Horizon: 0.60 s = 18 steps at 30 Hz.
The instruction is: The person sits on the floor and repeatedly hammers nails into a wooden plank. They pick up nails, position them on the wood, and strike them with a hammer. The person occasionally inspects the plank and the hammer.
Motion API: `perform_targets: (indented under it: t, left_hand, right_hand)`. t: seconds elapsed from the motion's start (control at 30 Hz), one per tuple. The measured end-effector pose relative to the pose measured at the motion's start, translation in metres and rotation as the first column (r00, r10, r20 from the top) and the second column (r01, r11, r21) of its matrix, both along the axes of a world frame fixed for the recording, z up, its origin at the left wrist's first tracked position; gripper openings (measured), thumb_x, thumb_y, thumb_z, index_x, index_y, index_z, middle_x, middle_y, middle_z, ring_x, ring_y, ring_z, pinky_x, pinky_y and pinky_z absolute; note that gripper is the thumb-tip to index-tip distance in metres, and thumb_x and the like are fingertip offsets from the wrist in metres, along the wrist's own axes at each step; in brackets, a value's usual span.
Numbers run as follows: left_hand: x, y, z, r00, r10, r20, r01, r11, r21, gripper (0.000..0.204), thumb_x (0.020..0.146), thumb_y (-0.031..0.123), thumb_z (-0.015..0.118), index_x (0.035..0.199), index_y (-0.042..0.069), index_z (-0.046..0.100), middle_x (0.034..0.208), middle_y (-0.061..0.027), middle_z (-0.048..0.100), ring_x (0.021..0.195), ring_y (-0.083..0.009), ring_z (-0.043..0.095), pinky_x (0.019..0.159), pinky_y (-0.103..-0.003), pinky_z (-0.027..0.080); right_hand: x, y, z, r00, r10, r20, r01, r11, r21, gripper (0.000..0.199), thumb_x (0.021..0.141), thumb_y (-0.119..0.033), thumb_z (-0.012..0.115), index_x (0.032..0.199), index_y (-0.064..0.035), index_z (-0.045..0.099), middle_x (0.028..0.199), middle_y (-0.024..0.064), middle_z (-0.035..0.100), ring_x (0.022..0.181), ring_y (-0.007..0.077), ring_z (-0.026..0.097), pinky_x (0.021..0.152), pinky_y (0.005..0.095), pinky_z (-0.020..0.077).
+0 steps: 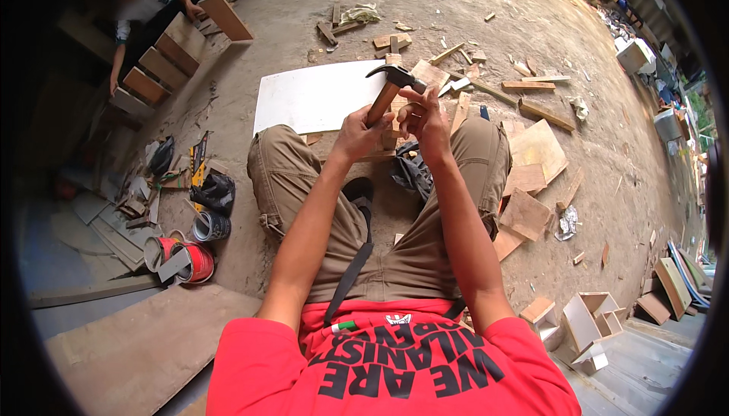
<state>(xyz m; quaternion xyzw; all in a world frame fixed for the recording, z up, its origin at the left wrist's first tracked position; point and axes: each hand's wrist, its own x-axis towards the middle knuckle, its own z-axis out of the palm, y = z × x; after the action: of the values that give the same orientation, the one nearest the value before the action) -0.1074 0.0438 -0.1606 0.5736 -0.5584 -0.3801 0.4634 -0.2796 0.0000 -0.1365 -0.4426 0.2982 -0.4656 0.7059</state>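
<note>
My left hand is wrapped round the wooden handle of a claw hammer, raised above my knees with its dark head up. Close beside the hammer's head is my right hand, its fingers curled inward. The fingertips are near the striking end; whether they touch it, or pinch something small, I cannot tell. Behind the hammer, a white panel lies on the ground to the left. Wood pieces lie just beyond my right hand. Between my legs is a crumpled black plastic bag.
Plywood offcuts and wood strips litter the ground on the right. Red paint cans and a dark can stand at the left. Another person handles boards at the far left. A small white compartmented box sits at the lower right.
</note>
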Motion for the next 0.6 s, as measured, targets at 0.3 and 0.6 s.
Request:
perform_targets:
  t: [0.3,0.6]
  left_hand:
    - [-0.001,-0.001,0.014,0.612,0.280,-0.740,-0.015,0.939,0.344,0.034,0.096,0.043,0.063,0.084,0.015,0.048,0.058,0.0096,0.034,0.043,-0.0019,0.034,0.041,-0.019,0.033]
    - [0.006,-0.004,-0.004,0.539,0.380,-0.752,-0.268,0.924,0.274,0.055,0.093,0.068,0.049,0.084,0.014,0.045,0.056,0.0074,0.033,0.043,-0.0045,0.035,0.041,-0.021,0.034]
  right_hand:
    - [0.017,-0.031,-0.059,0.774,-0.395,-0.495,0.317,0.918,-0.237,0.043,0.096,-0.039,0.062,0.107,0.0016,0.065,0.082,0.0099,0.065,0.069,0.0198,0.063,0.065,0.0337,0.0526]
    - [0.034,-0.035,-0.095,0.186,-0.382,-0.905,0.047,0.924,-0.381,0.069,0.079,-0.043,0.075,0.116,0.0126,0.058,0.111,0.0315,0.061,0.109,0.0422,0.060,0.091,0.0456,0.0510]
